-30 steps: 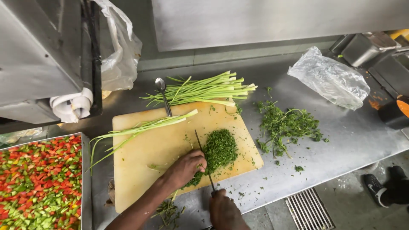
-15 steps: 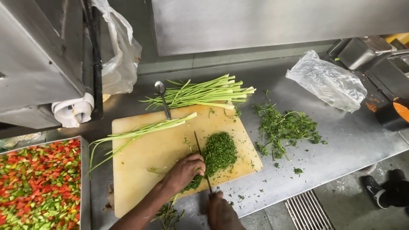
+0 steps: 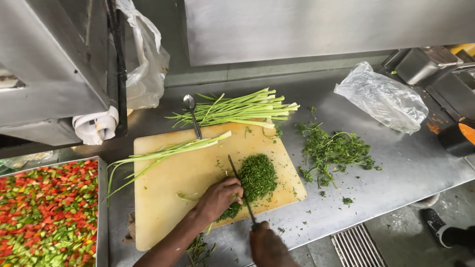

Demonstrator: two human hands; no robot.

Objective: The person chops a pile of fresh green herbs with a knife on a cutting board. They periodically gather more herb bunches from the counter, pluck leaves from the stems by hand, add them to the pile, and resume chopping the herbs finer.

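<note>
Herbs are being chopped on the cutting board (image 3: 168,198) near the counter's front edge. The knife (image 3: 241,188) is being gripped by the right hand (image 3: 267,244); the chopped pile (image 3: 257,175) is being steadied by the curled left hand (image 3: 220,198). Unchopped herbs (image 3: 334,151) and green stalks (image 3: 237,109) are lying untouched.

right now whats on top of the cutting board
A pile of chopped herbs, long green stalks, a knife and the left hand. Whatever herbs lie under that hand are hidden.

Brushed steel counter (image 3: 420,173), matt yellowed plastic cutting board (image 3: 168,188), crinkled glossy clear plastic bag (image 3: 383,99), shiny metal spoon (image 3: 190,106)
</note>
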